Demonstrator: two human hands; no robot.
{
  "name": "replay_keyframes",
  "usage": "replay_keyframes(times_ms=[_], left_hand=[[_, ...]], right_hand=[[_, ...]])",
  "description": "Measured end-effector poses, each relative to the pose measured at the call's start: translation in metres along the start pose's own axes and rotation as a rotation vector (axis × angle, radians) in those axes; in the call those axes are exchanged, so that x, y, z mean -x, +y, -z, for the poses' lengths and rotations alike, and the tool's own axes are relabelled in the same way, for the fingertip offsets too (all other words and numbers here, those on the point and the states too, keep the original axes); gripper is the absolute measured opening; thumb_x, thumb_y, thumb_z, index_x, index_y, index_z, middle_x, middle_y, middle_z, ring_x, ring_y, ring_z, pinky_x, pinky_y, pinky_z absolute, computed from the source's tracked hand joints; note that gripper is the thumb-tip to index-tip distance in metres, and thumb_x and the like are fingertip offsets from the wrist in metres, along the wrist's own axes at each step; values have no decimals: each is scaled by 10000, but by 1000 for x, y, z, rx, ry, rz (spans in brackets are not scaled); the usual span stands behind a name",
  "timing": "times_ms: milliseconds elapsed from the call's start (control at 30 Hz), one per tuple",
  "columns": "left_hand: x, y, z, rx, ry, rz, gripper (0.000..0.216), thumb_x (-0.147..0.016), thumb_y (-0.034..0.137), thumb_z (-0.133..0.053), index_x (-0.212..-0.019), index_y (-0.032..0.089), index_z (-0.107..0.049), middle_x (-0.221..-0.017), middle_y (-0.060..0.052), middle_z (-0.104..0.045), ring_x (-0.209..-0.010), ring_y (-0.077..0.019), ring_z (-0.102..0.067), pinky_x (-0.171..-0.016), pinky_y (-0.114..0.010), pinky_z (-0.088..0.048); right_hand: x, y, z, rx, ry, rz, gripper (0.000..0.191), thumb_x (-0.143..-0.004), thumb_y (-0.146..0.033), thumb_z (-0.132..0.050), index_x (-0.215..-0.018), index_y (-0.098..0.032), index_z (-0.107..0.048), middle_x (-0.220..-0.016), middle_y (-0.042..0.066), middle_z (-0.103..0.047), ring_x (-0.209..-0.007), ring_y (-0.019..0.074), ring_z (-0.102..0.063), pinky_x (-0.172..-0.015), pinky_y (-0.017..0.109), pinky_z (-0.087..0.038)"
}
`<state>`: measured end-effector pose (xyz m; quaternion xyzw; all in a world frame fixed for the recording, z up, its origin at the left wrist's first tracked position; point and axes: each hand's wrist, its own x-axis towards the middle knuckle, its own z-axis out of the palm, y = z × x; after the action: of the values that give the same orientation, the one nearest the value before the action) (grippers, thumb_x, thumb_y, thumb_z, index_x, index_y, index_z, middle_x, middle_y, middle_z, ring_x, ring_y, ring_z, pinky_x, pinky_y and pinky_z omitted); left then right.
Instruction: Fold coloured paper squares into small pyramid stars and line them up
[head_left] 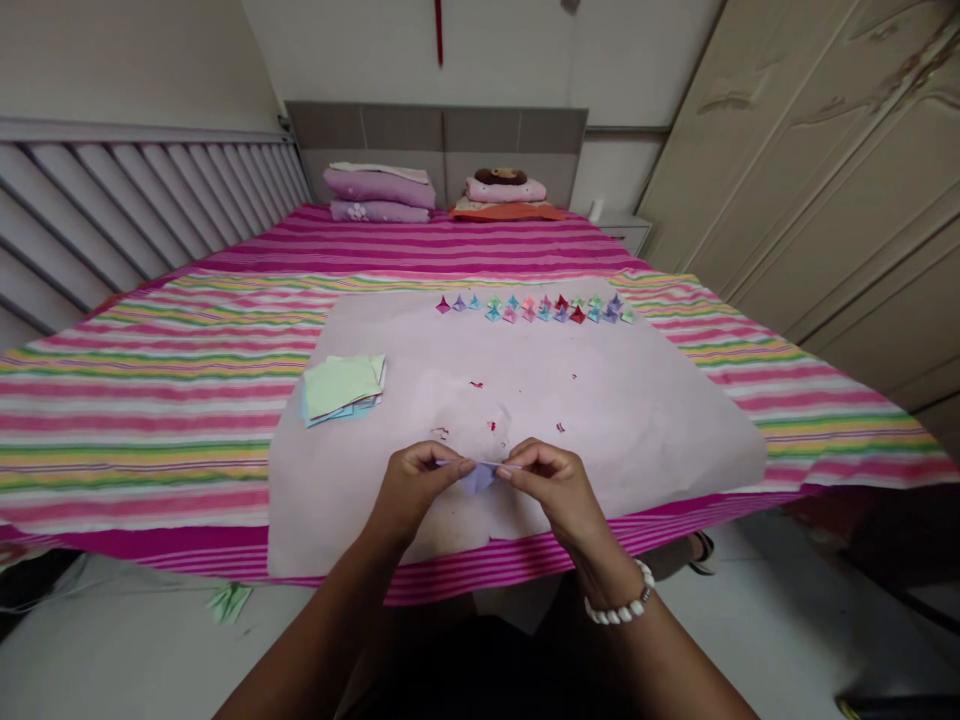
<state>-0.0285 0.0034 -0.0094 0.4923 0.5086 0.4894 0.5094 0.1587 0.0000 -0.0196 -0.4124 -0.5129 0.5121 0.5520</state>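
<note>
A small lavender sheet of folded paper [478, 478] is stretched between my two hands, just above the near part of a large pale sheet [637, 430]. My left hand [420, 485] pinches its left end between thumb and forefinger. At the right end, my right hand [551, 485] grips it the same way; a white bead bracelet [620, 610] circles that wrist. Parts of the folds are hidden by my fingertips. Beyond my hands lie small dark red scraps [492, 426]. To the left rests a stack of square papers [343, 385], light green on top.
Rows of small folded paper pieces [562, 303] in several colours stand along the pale sheet's far edge. The sheet lies on a bed with a striped cover [150, 400]. Folded bedding [380, 190] is at the headboard. A green paper [229, 602] lies on the floor.
</note>
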Motion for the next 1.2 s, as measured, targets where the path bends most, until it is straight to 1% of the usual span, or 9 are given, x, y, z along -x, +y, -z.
replay_keyframes(times_ms=[233,333,400,467,567,633,767,933,1200], left_hand=[[-4,-7,3,67,23,32,384,-804,512,-616,-854,157,-752,-895,-79,-741,-926,-225,-647,-867,-353,-478],[-1,-9,-3,187,-39,36,397,-767,467,-679,-1035,176,-708,-1079,-99,-717,-1023,-226,-633,-910,-364,-475],[2,-11,-8,253,-106,76,499,-682,388,-777,-1123,184,-662,-1078,-95,-716,-998,-215,-645,-906,-359,-482],[5,-14,-12,313,-146,150,489,-632,340,-821,-1065,169,-672,-992,-81,-728,-930,-200,-664,-865,-339,-502],[7,-16,-15,376,-128,256,312,-633,374,-817,-792,142,-681,-806,-51,-708,-806,-174,-674,-735,-285,-525],[6,-16,-15,383,-115,264,308,-620,388,-822,-696,139,-658,-727,-29,-677,-742,-149,-658,-686,-258,-519],[4,-11,-12,339,-168,222,315,-625,403,-813,-736,136,-688,-705,-17,-657,-700,-119,-615,-718,-260,-508],[4,-13,-9,289,-266,187,311,-661,356,-792,-871,153,-684,-745,-18,-675,-658,-104,-587,-680,-252,-469],[2,-21,-12,332,-245,180,320,-607,323,-828,-718,162,-574,-588,37,-605,-567,-78,-542,-587,-206,-389]], right_hand=[[-1,0,1,-45,27,-62,132,-653,-339,-794,-650,-225,-730,-698,11,-678,-694,168,-589,-694,323,-482],[0,1,0,-55,41,-65,123,-676,-332,-778,-669,-219,-730,-716,17,-690,-712,174,-597,-725,331,-480],[0,3,-1,-65,63,-55,114,-687,-323,-770,-675,-218,-728,-716,16,-688,-717,173,-596,-735,330,-473],[0,4,-2,-71,88,-40,107,-699,-315,-763,-676,-218,-724,-714,12,-679,-720,171,-592,-740,324,-464],[1,3,-3,-64,86,-35,129,-711,-336,-761,-687,-217,-717,-716,11,-675,-721,173,-585,-736,321,-458],[2,2,-3,-54,44,-47,175,-729,-386,-747,-707,-214,-719,-721,16,-678,-723,177,-582,-729,323,-460],[2,-2,-4,-84,-34,-102,275,-779,-475,-683,-794,-206,-739,-746,36,-685,-734,179,-577,-727,324,-457],[1,-4,-6,-145,-91,-199,248,-727,-447,-736,-748,-201,-714,-696,15,-652,-684,159,-549,-695,302,-445],[3,-2,-7,-217,-123,-266,223,-709,-414,-755,-720,-202,-687,-676,3,-629,-653,148,-533,-626,271,-429]])
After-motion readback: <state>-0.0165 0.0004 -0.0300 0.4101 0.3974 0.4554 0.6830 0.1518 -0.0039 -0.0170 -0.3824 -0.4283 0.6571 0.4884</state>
